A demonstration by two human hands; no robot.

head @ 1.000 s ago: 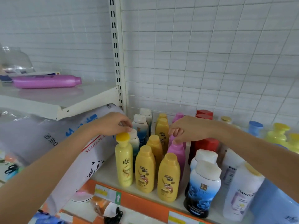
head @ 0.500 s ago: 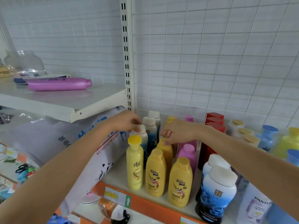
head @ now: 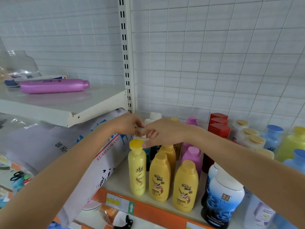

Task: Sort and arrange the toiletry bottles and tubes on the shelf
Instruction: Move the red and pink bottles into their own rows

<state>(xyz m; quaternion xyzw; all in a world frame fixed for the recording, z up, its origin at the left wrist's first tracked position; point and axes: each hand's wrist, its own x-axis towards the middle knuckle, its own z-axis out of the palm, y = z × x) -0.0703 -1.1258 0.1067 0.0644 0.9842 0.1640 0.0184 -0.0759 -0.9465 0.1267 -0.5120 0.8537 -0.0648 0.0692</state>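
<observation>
Hands meet over the white-capped bottle (head: 143, 129) behind the yellow bottle (head: 137, 169) on the shelf (head: 115, 180): left hand (head: 127, 123) pinches its cap, right hand (head: 162, 133) curls fingers beside it, probably steadying it so neighbours stay upright.

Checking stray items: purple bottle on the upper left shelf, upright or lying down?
Lying down. The purple bottle rests on its side on the upper shelf, cap pointing right.

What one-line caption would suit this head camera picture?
Both hands, left and right, meet over white-capped bottles behind yellow shampoo bottles on a shelf.
</observation>
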